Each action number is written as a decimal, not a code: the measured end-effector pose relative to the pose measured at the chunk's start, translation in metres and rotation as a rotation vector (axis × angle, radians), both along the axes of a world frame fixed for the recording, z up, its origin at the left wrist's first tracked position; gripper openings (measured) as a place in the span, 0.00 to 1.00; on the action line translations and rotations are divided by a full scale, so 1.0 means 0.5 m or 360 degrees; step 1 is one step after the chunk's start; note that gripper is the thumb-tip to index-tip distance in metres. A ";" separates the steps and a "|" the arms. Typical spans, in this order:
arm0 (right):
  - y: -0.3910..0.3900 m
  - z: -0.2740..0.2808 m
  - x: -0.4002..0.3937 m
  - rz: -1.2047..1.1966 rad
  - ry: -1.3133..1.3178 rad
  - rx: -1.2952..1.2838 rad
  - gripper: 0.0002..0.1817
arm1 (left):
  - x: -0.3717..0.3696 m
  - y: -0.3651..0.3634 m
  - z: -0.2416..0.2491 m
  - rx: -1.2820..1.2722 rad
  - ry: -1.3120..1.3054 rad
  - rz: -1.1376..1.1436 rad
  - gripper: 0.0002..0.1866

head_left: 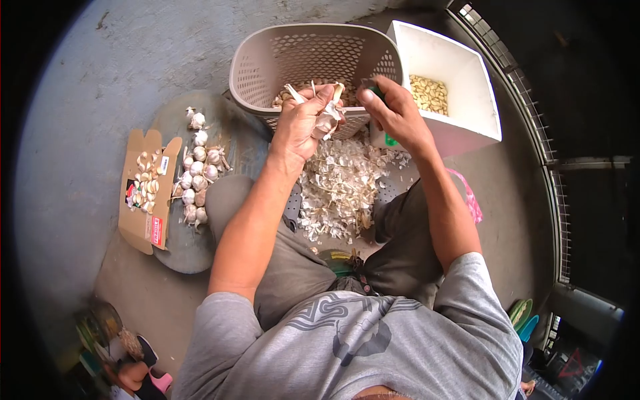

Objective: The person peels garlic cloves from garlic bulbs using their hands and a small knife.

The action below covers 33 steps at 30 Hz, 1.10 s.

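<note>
My left hand (301,127) is closed around a garlic bulb (328,120) with its papery skin partly torn and stem ends sticking up between the fingers. Close to its right, my right hand (399,112) is curled around a small tool with a green handle (377,92); its working end is too dark to make out. Both hands are over the near rim of a beige perforated basket (248,80), which has garlic (283,97) in its bottom. Below the hands, a heap of garlic skins (339,190) covers the floor between my feet.
A white foam box (460,125) with peeled cloves (428,95) stands right of the basket. On the left, a round board (183,260) bears whole garlic bulbs (198,168) and a cardboard box (137,230) of loose cloves. A pink strip (472,203) lies right of my leg.
</note>
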State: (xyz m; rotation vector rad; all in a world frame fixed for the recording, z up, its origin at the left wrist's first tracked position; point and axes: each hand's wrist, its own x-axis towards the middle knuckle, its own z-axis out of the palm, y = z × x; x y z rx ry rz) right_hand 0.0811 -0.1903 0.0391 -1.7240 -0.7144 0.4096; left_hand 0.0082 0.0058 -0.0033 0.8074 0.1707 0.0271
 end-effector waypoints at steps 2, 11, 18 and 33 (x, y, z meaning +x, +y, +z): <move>0.017 -0.003 -0.010 -0.0093 0.0166 0.0146 0.18 | -0.003 -0.013 0.000 0.0092 0.0013 -0.0039 0.14; 0.034 -0.028 -0.001 -0.0203 0.0004 0.0305 0.12 | -0.011 -0.044 0.015 0.0188 0.0045 -0.0031 0.12; 0.027 -0.004 -0.025 -0.0234 -0.0463 -0.0173 0.10 | -0.014 -0.043 0.011 0.0225 0.0104 -0.0019 0.05; 0.032 -0.047 0.004 -0.0186 0.0140 0.0120 0.09 | -0.020 -0.048 0.007 0.0533 0.0026 0.0039 0.06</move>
